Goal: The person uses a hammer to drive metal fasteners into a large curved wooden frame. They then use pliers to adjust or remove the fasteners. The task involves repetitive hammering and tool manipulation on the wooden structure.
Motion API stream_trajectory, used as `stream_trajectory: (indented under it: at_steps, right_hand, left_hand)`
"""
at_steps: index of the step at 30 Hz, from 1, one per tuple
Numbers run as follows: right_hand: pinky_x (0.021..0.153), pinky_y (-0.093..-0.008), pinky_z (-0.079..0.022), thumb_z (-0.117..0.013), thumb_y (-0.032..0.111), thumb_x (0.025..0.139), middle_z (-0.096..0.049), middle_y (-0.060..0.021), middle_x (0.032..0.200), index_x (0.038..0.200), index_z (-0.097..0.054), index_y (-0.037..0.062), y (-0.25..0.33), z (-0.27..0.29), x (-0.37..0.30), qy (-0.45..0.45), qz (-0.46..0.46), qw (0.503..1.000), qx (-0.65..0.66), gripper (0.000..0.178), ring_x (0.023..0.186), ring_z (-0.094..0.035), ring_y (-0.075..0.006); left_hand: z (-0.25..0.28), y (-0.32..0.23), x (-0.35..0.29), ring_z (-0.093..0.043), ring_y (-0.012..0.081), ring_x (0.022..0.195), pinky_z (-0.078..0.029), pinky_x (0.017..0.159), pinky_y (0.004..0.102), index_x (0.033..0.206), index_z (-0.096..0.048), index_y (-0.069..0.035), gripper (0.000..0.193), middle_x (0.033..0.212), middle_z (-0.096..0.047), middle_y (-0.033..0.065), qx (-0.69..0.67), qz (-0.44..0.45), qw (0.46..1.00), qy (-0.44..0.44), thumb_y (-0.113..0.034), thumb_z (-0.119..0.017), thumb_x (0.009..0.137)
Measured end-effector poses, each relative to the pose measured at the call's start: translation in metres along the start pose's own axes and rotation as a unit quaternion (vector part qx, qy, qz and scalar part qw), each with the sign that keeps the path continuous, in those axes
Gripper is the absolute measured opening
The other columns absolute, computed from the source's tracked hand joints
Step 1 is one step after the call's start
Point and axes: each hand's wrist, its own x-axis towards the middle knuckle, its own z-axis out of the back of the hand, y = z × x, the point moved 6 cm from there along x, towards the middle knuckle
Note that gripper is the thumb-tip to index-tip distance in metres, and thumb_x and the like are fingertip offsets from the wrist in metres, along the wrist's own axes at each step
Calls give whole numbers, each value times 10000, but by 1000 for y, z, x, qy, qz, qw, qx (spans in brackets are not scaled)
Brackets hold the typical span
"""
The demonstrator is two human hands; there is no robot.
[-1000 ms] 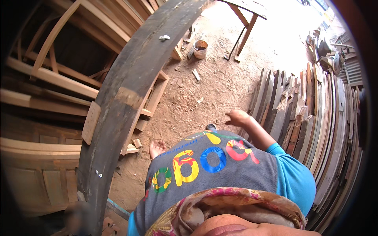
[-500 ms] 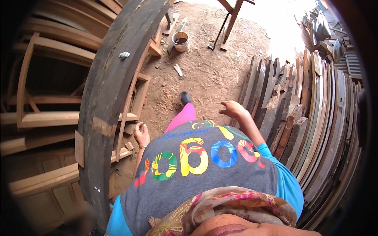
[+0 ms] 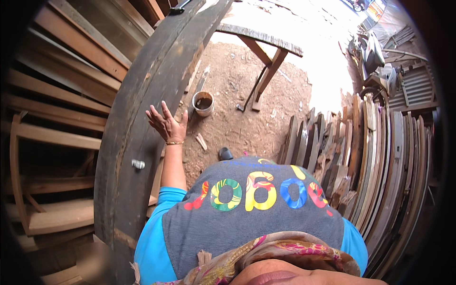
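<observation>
"Reaching over the right part of a long dark board [image 3: 130, 128], a worker's left hand [image 3: 166, 126] has its fingers fanned wide, holding nothing."

"What stage is this?"

"Seemingly a pause between grips, the arm out for balance or support. Taking hold of anything would call for closing those fingers."

"And the board?"

"It runs along the left, near to far, with a small silvery item [image 3: 137, 164] on top. A pail [image 3: 204, 112] stands on the ground to its right."

"What escapes the lens?"

"The right hand is out of view, so its grip cannot be told; only a blue sleeve [image 3: 355, 244] shows on that side. Whether the left hand touches the board is unclear. A black object [image 3: 177, 10] at the far end is too small to identify."
</observation>
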Motion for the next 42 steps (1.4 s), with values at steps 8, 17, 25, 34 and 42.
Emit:
stream_trajectory:
  at_steps: [8,17,25,34,42]
  right_hand:
    - [456,-334,-470,-638,134,839,-606,-102,708,1170,-558,-27,77,-20,105,55,-63,963,257,377,553,-583,-202]
    - [876,-415,-490,-649,372,796,-659,-180,1053,1035,-693,117,574,-202,271,229,316,891,-231,353,1005,-622,-322]
    - [834,-404,-521,-546,186,823,-644,-238,1032,967,-679,-3,878,-305,513,41,296,940,-166,272,990,-633,-339]
    - [837,-477,-510,-424,222,928,-607,-213,1070,1119,-504,22,864,-352,532,-53,253,960,-112,288,1011,-609,-357]
    - [936,-483,-441,-531,421,880,-565,-290,1167,1204,-447,-16,734,-339,371,142,279,945,-93,550,1094,-556,-415]
  left_hand:
    - [-96,-39,137,7,448,1411,-85,1101,617,1498,-162,-228,1133,1534,-39,246,152,102,950,254,-738,-658,616]
    - [-125,-43,135,-120,393,1415,-183,1099,594,1493,-192,-209,1091,1549,-131,143,190,57,958,208,-520,-774,625]
    - [-135,-55,153,-226,360,1368,-184,1120,470,1480,-46,-6,1014,1512,-162,224,114,92,943,299,-332,-729,805]
    - [-91,-6,93,-322,306,1314,-213,1112,407,1466,-146,17,933,1457,-297,221,37,335,917,211,-197,-754,791]
    - [-124,-54,143,-147,392,1410,-140,1123,531,1478,-207,-63,1030,1524,-175,209,162,34,960,227,-564,-658,698]
